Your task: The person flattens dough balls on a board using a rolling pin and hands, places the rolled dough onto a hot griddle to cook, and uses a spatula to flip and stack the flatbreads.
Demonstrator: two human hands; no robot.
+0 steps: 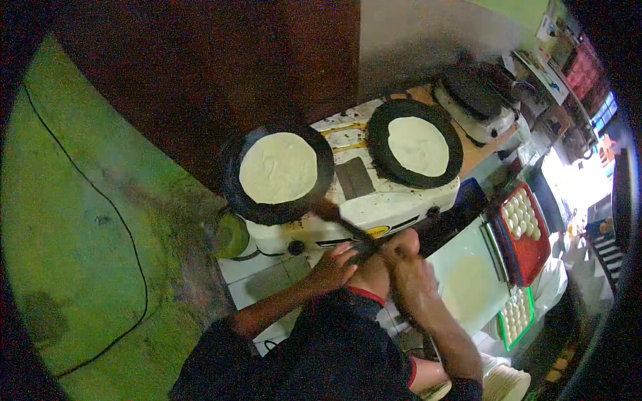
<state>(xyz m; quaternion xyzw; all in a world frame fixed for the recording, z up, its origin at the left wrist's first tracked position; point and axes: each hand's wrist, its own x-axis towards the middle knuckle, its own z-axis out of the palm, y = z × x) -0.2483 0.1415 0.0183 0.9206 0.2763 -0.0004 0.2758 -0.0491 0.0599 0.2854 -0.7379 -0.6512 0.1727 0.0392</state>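
Observation:
My right hand (409, 267) is closed around the handle of a dark spatula (348, 225), whose blade end reaches the near edge of the left pan (231, 180). A round, pale flatbread (278, 168) lies in that pan. My left hand (334, 267) holds nothing; its fingers are spread over my leg, just in front of the stove. Both pans stand on a white two-burner stove (314, 235). In the right pan (379, 150) is another pale flatbread (419, 146).
A smaller stove with a dark plate (471, 93) stands at the back right. To my right are a white board (435, 267) with a thin dough round, a red tray (535, 257) and a green-edged tray (510, 345) of dough balls. Stacked flatbreads (506, 385) sit lower right. A cable (127, 214) crosses the green floor.

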